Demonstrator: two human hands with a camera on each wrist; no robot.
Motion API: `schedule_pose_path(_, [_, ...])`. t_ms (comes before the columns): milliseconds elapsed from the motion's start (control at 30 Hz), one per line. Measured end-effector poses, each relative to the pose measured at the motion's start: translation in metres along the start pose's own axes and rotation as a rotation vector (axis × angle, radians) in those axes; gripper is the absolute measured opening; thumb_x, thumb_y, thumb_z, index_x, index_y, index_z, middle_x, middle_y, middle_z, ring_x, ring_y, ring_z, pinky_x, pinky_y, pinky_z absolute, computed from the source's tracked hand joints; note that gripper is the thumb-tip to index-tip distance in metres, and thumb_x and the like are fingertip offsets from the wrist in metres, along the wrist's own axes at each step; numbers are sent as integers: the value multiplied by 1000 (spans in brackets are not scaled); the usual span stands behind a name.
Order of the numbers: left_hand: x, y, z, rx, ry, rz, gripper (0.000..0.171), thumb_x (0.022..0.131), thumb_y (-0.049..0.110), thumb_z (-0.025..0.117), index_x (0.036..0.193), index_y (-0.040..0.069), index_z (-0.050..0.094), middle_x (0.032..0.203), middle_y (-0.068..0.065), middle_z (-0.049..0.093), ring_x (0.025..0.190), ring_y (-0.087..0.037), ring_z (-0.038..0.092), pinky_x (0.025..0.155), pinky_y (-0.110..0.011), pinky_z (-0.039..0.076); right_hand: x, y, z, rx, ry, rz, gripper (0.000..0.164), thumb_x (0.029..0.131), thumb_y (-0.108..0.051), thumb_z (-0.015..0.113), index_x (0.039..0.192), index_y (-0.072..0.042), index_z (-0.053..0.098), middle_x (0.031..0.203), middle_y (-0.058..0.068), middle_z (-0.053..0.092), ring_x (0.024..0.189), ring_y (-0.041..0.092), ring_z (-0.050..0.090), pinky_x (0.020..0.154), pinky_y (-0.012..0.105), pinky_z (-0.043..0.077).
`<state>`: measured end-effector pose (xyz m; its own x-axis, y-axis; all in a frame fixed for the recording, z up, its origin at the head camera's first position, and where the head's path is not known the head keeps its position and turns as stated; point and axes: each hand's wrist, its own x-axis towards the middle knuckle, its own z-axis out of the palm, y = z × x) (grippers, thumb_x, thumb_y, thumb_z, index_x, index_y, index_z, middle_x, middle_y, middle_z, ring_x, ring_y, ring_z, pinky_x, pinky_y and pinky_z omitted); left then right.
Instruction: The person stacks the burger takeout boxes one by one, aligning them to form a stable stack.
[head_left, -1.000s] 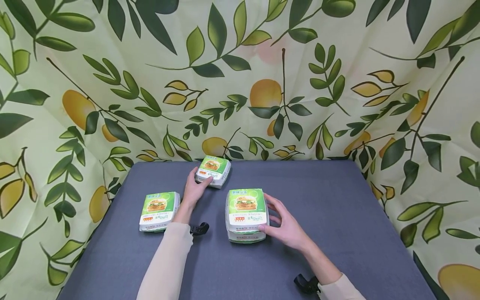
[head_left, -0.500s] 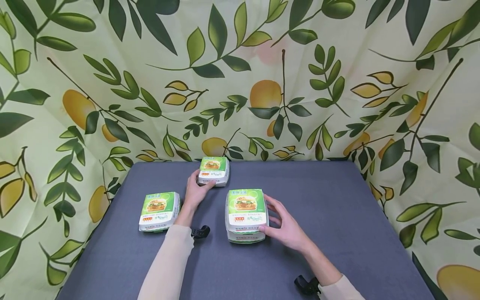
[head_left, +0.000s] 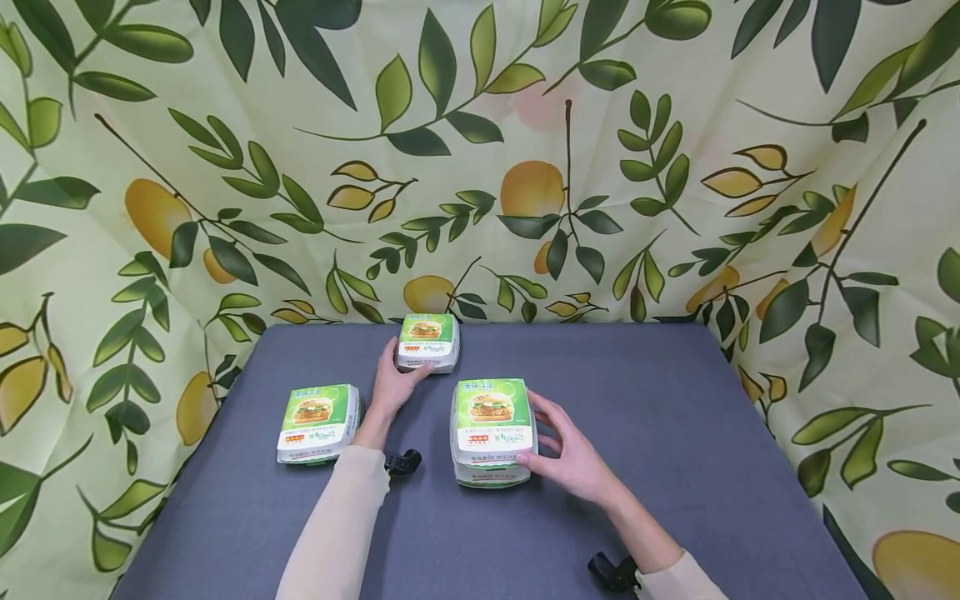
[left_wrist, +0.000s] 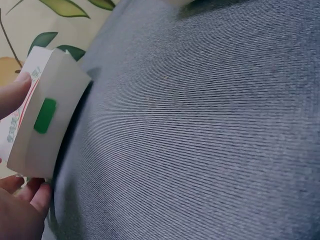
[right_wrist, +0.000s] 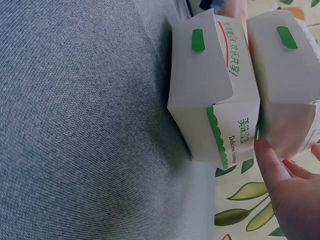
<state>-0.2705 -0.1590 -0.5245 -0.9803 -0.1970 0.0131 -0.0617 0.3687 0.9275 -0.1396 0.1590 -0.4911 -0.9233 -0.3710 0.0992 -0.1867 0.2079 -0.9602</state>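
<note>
I am gripping the far box (head_left: pixel 427 341) with my left hand (head_left: pixel 392 385), while my right hand (head_left: pixel 572 454), fingers loosely spread, is steadying a stack of two boxes (head_left: pixel 491 431). A third box (head_left: pixel 318 422) is waiting left of my left wrist; the stacking is looking about half done, though whether the far box is lifted yet I cannot tell.

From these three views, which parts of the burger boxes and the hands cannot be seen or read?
- Far burger box: in the head view the left hand hides its left side; the lid print is too small to read.
- Stacked burger boxes: the right hand covers the right side; the contents are hidden, lids closed.
- Left burger box: absent from both wrist views.
- Right wrist view: the hand is cut off by the frame edge.
</note>
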Motion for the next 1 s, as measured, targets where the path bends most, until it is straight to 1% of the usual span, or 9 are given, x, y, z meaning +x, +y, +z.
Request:
schedule_pose_path(167, [3, -1, -1, 22, -7, -4, 103, 84, 26, 85, 161, 4, 21, 164, -22, 22, 152, -35, 20, 123, -46, 16, 0, -1, 0, 2, 0, 7, 92, 85, -24, 85, 160, -21, 30, 159, 5, 30, 143, 31, 36, 110, 42, 43])
schedule_pose_path(333, [5, -1, -2, 12, -18, -2, 102, 84, 24, 85, 161, 5, 21, 164, -20, 24, 152, -34, 20, 123, -46, 15, -1, 0, 1, -1, -8, -11, 91, 86, -22, 84, 160, -19, 30, 160, 9, 29, 143, 34, 36, 110, 47, 42])
schedule_pose_path(500, [5, -2, -1, -9, -5, -6, 95, 88, 22, 82, 160, 4, 24, 163, -21, 26, 151, -35, 23, 123, -46, 17, -2, 1, 1, 9, -10, -17, 90, 87, -21, 83, 160, -19, 30, 160, 10, 30, 142, 36, 36, 110, 49, 40])
schedule_pose_path(667, [5, -3, 0, -14, 21, -9, 88, 91, 23, 79, 159, 4, 27, 160, -20, 32, 148, -33, 29, 121, -44, 22, -2, 0, 1, 17, -13, -12, 91, 87, -21, 83, 160, -19, 30, 160, 10, 29, 143, 37, 35, 111, 49, 40])
schedule_pose_path(867, [2, -3, 1, -17, 37, -3, 84, 92, 24, 78, 158, 3, 31, 156, -21, 39, 143, -33, 36, 118, -45, 27, -3, 2, 1, 18, -15, -22, 89, 88, -20, 82, 160, -19, 30, 160, 11, 29, 142, 36, 37, 110, 45, 43])
schedule_pose_path(1000, [1, -2, 2, -41, 42, 0, 85, 91, 24, 79, 158, 3, 30, 154, -21, 42, 138, -33, 42, 115, -45, 32, -3, 2, 0, 25, -15, -47, 88, 88, -19, 82, 160, -19, 30, 159, 10, 30, 141, 36, 39, 108, 36, 45])
